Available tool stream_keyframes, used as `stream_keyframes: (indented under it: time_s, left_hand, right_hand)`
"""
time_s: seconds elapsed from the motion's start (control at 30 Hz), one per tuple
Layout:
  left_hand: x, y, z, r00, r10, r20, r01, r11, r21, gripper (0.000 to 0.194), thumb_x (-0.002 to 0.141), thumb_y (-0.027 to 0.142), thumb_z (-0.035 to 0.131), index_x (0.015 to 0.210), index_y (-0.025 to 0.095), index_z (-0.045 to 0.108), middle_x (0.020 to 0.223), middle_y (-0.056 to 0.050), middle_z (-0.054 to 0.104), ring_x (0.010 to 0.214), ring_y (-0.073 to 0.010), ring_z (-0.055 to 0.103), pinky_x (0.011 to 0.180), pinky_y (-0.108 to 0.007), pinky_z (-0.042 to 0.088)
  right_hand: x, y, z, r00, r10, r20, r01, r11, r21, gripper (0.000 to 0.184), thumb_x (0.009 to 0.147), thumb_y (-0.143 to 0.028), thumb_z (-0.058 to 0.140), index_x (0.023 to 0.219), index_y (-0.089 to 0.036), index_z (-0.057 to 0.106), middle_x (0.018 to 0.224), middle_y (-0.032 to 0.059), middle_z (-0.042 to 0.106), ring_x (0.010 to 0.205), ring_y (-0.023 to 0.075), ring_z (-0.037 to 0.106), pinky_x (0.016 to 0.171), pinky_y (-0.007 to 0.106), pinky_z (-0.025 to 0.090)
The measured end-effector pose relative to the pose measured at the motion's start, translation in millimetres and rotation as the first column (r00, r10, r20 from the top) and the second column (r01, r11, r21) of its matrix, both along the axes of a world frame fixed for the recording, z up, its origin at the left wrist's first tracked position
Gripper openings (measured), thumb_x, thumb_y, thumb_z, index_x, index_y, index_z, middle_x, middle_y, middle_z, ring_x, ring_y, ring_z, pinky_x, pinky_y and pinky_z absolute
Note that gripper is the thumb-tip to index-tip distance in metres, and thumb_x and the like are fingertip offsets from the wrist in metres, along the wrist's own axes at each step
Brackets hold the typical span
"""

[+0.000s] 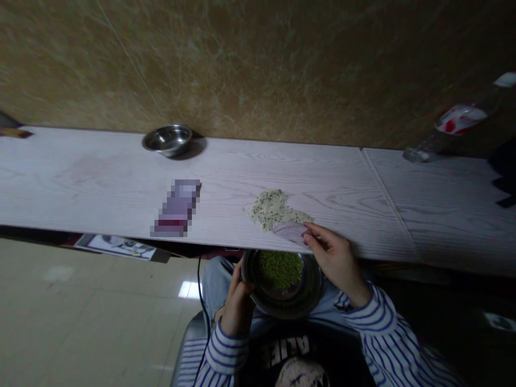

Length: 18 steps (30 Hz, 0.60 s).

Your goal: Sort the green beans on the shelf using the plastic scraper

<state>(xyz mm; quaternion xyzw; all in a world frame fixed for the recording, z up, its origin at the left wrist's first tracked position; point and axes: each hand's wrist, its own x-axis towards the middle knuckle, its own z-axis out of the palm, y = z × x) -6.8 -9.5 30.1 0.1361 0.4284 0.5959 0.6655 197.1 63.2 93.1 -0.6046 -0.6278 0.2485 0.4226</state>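
Observation:
My left hand [238,301] grips the left rim of a metal bowl [310,303], held at the table's front edge over my lap. Many small green beans [280,269], which look like mung beans, lie inside it. My right hand [332,255] pinches a thin, pale purple, round-edged flat piece [290,231] between thumb and fingers; its exact kind is unclear. That piece rests at the near side of a spread pile of white grains mixed with green beans [268,208] on the tabletop, just beyond the bowl.
A smaller metal bowl [167,141] stands near the wall. A blurred purple flat object [177,208] lies left of the pile. At the right stands a clear plastic bottle [459,119], with a dark item [503,172] beyond it. A black cable [205,306] hangs beside my left arm.

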Motion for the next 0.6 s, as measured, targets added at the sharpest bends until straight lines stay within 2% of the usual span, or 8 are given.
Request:
stream_keyframes:
  time_s: [0.2, 0.3, 0.47, 0.6]
  left_hand:
    - [-3.6, 1.5, -1.8, 0.999, 0.051, 0.001, -0.051, 0.999, 0.0, 0.056, 0.07, 0.02, 0.066, 0.126, 0.025, 0.069, 0.136, -0.007, 0.067, 0.138, -0.0354, 0.048, 0.113, -0.047, 0.039]
    - [-6.1, 2.5, -4.5, 0.999, 0.047, 0.009, -0.047, 0.999, -0.007, 0.057, 0.069, 0.02, 0.066, 0.126, 0.025, 0.069, 0.133, -0.007, 0.069, 0.136, -0.0361, 0.05, 0.113, -0.048, 0.039]
    - [-9.0, 3.7, -10.5, 0.999, 0.036, 0.005, -0.036, 0.999, -0.024, 0.058, 0.068, 0.023, 0.067, 0.126, 0.026, 0.069, 0.133, -0.007, 0.069, 0.136, -0.0368, 0.05, 0.111, -0.048, 0.04]
    - [-9.6, 5.4, -11.3, 0.999, 0.049, 0.011, -0.048, 0.998, -0.038, 0.058, 0.067, 0.024, 0.068, 0.125, 0.025, 0.069, 0.133, -0.009, 0.068, 0.135, -0.0385, 0.049, 0.108, -0.049, 0.043]
  right_hand:
    - [-30.2, 1.7, 5.8, 0.993, 0.096, 0.068, -0.102, 0.991, 0.086, 0.028, 0.09, -0.024, 0.058, 0.111, -0.021, 0.077, 0.101, 0.008, 0.081, 0.088, 0.0218, 0.077, 0.084, 0.033, 0.063]
    - [-35.7, 6.0, 5.4, 0.989, 0.08, 0.121, -0.094, 0.989, 0.11, 0.028, 0.091, -0.023, 0.057, 0.11, -0.022, 0.077, 0.102, 0.0077, 0.081, 0.09, 0.0225, 0.077, 0.085, 0.034, 0.062]
    - [-19.1, 14.8, -0.1, 0.995, -0.001, 0.1, -0.009, 0.996, 0.094, 0.027, 0.089, -0.026, 0.059, 0.109, -0.023, 0.078, 0.099, 0.0074, 0.081, 0.085, 0.0234, 0.077, 0.08, 0.035, 0.063]
    - [-5.3, 29.6, 2.5, 0.995, -0.077, 0.058, 0.07, 0.991, 0.112, 0.029, 0.087, -0.031, 0.063, 0.109, -0.021, 0.078, 0.101, 0.0087, 0.081, 0.085, 0.0244, 0.077, 0.082, 0.038, 0.063]
